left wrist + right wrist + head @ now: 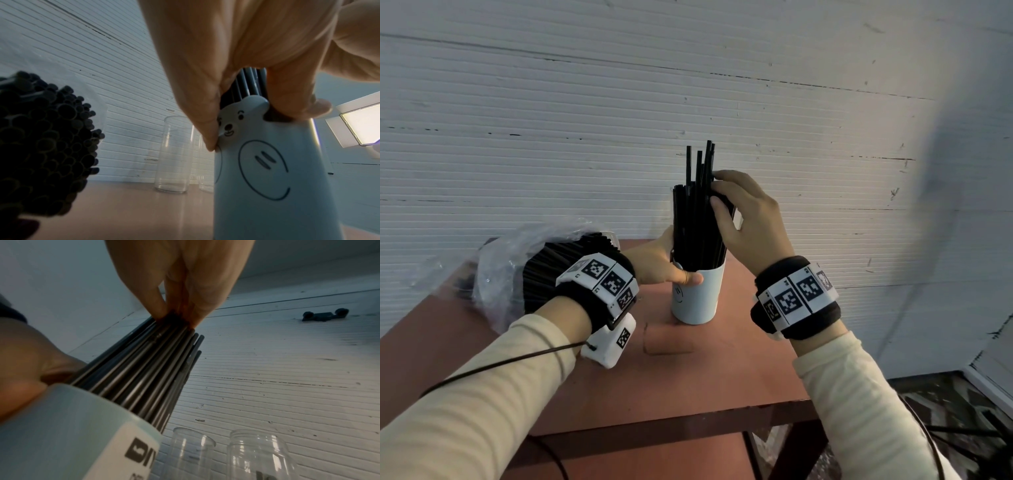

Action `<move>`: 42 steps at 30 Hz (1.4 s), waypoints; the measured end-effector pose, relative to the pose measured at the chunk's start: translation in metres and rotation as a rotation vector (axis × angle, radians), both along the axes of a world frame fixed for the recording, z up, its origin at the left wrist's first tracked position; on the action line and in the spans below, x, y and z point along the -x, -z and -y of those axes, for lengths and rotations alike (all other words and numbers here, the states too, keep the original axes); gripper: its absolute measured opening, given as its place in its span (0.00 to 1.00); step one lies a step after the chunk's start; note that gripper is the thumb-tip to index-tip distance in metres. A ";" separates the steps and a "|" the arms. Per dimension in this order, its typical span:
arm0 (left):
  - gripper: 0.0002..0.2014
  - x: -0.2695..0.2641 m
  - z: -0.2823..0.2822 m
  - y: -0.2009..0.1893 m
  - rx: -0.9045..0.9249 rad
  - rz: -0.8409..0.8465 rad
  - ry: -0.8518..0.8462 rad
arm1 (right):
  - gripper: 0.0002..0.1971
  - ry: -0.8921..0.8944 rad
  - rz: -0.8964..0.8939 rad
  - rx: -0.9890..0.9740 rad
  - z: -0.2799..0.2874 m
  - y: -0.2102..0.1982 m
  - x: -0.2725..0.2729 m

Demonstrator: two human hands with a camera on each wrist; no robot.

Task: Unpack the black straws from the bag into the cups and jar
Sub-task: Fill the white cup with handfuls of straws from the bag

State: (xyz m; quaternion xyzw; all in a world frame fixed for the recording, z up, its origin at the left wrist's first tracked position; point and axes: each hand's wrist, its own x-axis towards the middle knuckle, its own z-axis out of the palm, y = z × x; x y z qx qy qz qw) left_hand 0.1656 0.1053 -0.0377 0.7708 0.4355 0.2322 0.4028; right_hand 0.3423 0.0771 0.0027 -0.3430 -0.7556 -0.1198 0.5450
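White cup [698, 294] stands upright on the reddish worktop [739, 370], near its back edge, packed with black straws [697, 219] that rise well above the rim; a few stick up higher than the rest. Left hand [661, 263] wraps the cup at the rim, thumb across the front, fingers round the far side; left wrist view shows the grip closed on the cup just below a bear-face tab [236, 120], with a smiley outline [264, 168] printed on the wall. Right hand [750, 219] is at the straws' right side, fingers curled against the bundle above the rim; right wrist view shows fingertips [197, 316] pinching the upper part of the bundle. Clear plastic bag [517, 260] lies on the worktop left of the cup, behind the left wrist, full of more straws, open ends facing the cup. Behind the cup, by the ribbed white wall [551, 137], stand a clear glass cup [174, 154] and a clear jar [261, 454] with a threaded neck, side by side. Whether the jar holds anything cannot be told.
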 end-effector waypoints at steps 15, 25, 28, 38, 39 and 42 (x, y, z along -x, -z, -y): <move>0.64 -0.001 -0.004 0.003 0.004 0.012 -0.023 | 0.15 0.072 0.014 0.099 0.006 0.006 0.000; 0.62 -0.003 0.002 0.001 -0.028 -0.007 -0.058 | 0.24 0.074 -0.051 0.122 0.018 -0.007 0.010; 0.57 -0.004 0.002 0.000 -0.031 -0.030 -0.100 | 0.22 0.063 -0.125 0.008 0.022 -0.020 0.018; 0.55 -0.005 0.007 -0.003 -0.020 -0.034 -0.124 | 0.14 0.092 -0.048 0.063 0.014 -0.028 0.021; 0.56 -0.006 0.009 -0.004 -0.012 -0.022 -0.123 | 0.14 0.082 -0.031 0.069 0.014 -0.026 0.022; 0.58 -0.005 0.007 -0.002 -0.014 -0.016 -0.116 | 0.12 0.051 -0.010 0.060 0.019 -0.017 0.028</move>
